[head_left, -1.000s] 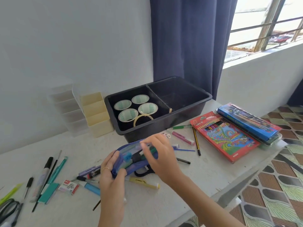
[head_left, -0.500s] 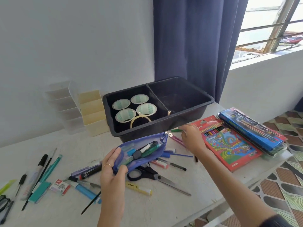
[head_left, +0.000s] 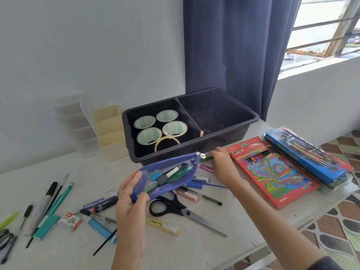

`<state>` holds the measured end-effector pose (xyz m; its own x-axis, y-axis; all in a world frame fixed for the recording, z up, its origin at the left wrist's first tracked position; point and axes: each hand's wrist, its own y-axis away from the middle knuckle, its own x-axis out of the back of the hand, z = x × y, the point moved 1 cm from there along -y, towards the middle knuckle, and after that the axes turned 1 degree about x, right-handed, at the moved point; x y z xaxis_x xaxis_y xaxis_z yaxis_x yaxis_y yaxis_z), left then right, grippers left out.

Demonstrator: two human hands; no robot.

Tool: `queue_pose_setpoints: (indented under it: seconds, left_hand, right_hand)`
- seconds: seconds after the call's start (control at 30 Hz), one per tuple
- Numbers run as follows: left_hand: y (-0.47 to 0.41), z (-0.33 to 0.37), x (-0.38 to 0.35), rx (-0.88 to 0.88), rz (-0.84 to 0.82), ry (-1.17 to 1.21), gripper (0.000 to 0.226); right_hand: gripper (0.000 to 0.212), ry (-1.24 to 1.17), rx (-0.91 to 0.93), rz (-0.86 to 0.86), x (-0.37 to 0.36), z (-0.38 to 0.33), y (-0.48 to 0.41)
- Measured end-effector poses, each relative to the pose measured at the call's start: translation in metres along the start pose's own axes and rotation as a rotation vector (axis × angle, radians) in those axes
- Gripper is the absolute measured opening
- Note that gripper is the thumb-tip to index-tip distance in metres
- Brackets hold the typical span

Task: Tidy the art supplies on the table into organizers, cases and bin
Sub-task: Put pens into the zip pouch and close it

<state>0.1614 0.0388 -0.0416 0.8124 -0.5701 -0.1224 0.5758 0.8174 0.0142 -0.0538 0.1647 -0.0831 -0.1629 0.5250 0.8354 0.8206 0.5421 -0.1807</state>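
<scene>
Right hand (head_left: 222, 166), now off the pouch (head_left: 171, 176), reaches the green pen (head_left: 207, 158) beside the bin (head_left: 233, 131); its grip cannot be told. Left hand (head_left: 130, 201) grip holds the pouch, ready for loading.

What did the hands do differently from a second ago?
The right hand left the blue mesh zip pouch and reached right, toward the black plastic bin, its fingers now at a green pen. The left hand still holds the pouch; the tape rolls in the bin stayed put.

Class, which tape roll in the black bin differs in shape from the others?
The thin yellowish ring by the bin's front wall; the other four rolls are wide and whitish.
</scene>
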Motion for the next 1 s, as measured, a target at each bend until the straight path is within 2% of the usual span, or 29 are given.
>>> queue_pose_setpoints:
  seconds: [0.27, 0.43, 0.57, 0.63, 0.7, 0.73, 0.77, 0.8, 0.9, 1.0]
  left_hand:
    - [0.004, 0.005, 0.034, -0.005, 0.156, 0.107, 0.050]
    - [0.010, 0.010, 0.057, -0.028, 0.243, 0.152, 0.050]
    - [0.014, 0.009, 0.078, -0.044, 0.272, 0.144, 0.051]
    - [0.016, 0.008, 0.083, -0.054, 0.264, 0.140, 0.052]
    - [0.019, 0.005, 0.084, -0.057, 0.232, 0.122, 0.054]
    - [0.021, 0.003, 0.082, -0.060, 0.207, 0.096, 0.052]
    - [0.022, 0.002, 0.081, -0.065, 0.178, 0.075, 0.051]
    - [0.024, 0.002, 0.078, -0.067, 0.153, 0.069, 0.051]
    - [0.028, 0.004, 0.066, -0.045, 0.120, 0.075, 0.051]
    - [0.031, 0.005, 0.053, -0.042, 0.063, 0.061, 0.050]
  right_hand:
    - [0.026, -0.234, 0.026, 0.094, -0.007, -0.040, 0.034]
    - [0.025, -0.266, 0.194, 0.122, -0.021, -0.079, 0.076]
    - [0.035, -0.316, 0.373, 0.251, -0.021, -0.118, 0.109]
    - [0.036, -0.361, 0.495, 0.290, -0.012, -0.142, 0.122]
    - [0.026, -0.404, 0.627, 0.313, -0.003, -0.164, 0.127]
    - [0.020, -0.417, 0.679, 0.302, -0.001, -0.171, 0.127]
    - [0.022, -0.422, 0.707, 0.282, 0.000, -0.176, 0.124]
    - [0.027, -0.402, 0.713, 0.242, -0.003, -0.177, 0.120]
    - [0.024, -0.214, 0.604, 0.128, -0.020, -0.164, 0.109]
    - [0.021, -0.146, 0.525, 0.241, -0.023, -0.142, 0.109]
